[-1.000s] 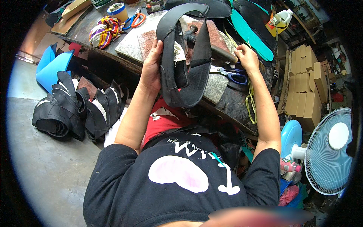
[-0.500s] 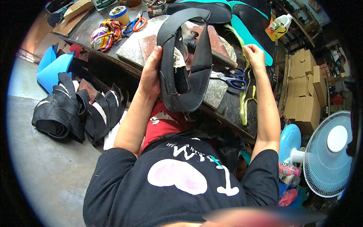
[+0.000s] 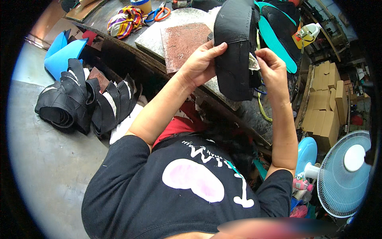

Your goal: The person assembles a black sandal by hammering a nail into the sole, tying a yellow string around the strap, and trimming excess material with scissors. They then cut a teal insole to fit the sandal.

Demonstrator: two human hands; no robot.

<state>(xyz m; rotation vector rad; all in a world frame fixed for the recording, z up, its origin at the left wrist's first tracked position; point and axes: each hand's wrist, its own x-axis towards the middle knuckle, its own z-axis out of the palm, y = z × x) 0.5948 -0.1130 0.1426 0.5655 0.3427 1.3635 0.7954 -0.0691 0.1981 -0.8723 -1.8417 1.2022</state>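
A black shoe upper [image 3: 232, 55] stands raised over the front of the workbench, its stitched outer side turned towards me. My left hand [image 3: 203, 63] grips its left edge, thumb in front and the other fingers behind. On the right side of the upper, a scrap of white lining [image 3: 253, 63] shows. Right beside that lining my right hand [image 3: 274, 67] is closed in a pinch; what lies between its fingertips is too small to make out. A yellow-green strand bundle [image 3: 263, 109] hangs below, partly covered by the upper. Blue-handled scissors [image 3: 260, 88] are mostly hidden behind it.
On the bench lie a stone slab [image 3: 149, 42], a reddish-brown board [image 3: 181, 46], striped cloth [image 3: 125, 24], orange-and-blue scissors [image 3: 159, 15] and teal soles [image 3: 276, 46]. Rolled black uppers [image 3: 59, 103] and blue sheets [image 3: 63, 53] are at left; cartons [image 3: 324, 103] and a fan [image 3: 344, 173] at right.
The upper has moved right and turned from showing its opening to showing its outer side. My right hand has left the yellow-green strands and come to the upper's lining.
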